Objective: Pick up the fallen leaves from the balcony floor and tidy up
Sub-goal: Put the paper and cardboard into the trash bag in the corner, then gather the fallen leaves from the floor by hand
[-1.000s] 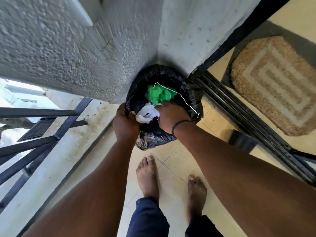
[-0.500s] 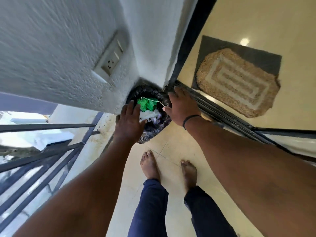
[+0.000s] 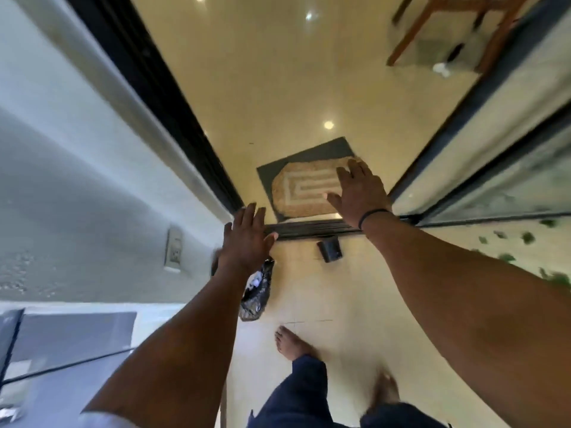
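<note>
On the cream-tiled balcony floor point(image 3: 312, 291), the crinkled black plastic rubbish bag point(image 3: 258, 299) now sits alone. My left hand point(image 3: 247, 242) and right hand point(image 3: 360, 191) have let go, fingers spread and empty, so bagging looks finished.

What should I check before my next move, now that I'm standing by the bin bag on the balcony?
1. Left hand free: ok, fingers spread, holding nothing.
2. Right hand free: ok, open, holding nothing.
3. Crinkled black plastic bin bag upright by the wall: ok; whether its mouth is tied, cannot tell.
4. Balcony floor clear of small green leaves: not ok, several lie at right.
5. Small black object near the dark sliding-door track: cannot tell what it is.
</note>
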